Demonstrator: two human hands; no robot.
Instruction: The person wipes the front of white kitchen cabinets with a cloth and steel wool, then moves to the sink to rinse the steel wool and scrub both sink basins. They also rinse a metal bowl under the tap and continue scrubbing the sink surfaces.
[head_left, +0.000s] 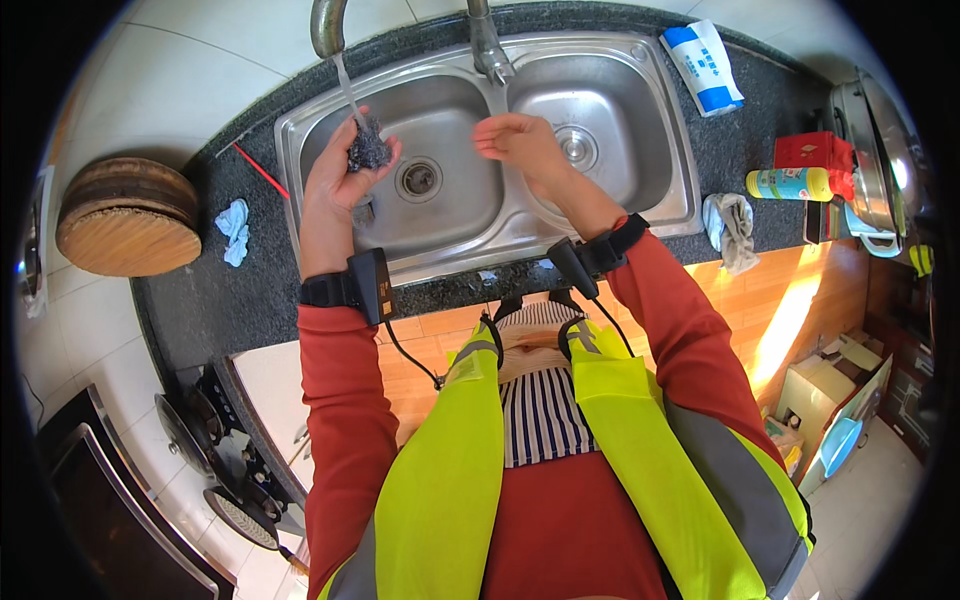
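Water runs from the faucet on the left (328, 34) onto a dark steel-wool-like scrubber (368, 144), which my left hand (341, 169) holds over the left sink basin (450, 217). My right hand (521, 142) is raised above the divider between the basins, palm turned inward, with nothing seen in it. Just beyond it stands a second faucet (491, 56). A drain (418, 179) shows at the bottom of the left basin. The right basin (645, 135) has its own drain strainer (576, 148).
Left of the sink lie a red stick (260, 171), a crumpled blue cloth (234, 231) and round wooden boards (135, 240). To the right are a blue-and-white packet (703, 67), rags (736, 225), a yellow bottle (787, 184), a red box (806, 150) and metal pans (862, 142).
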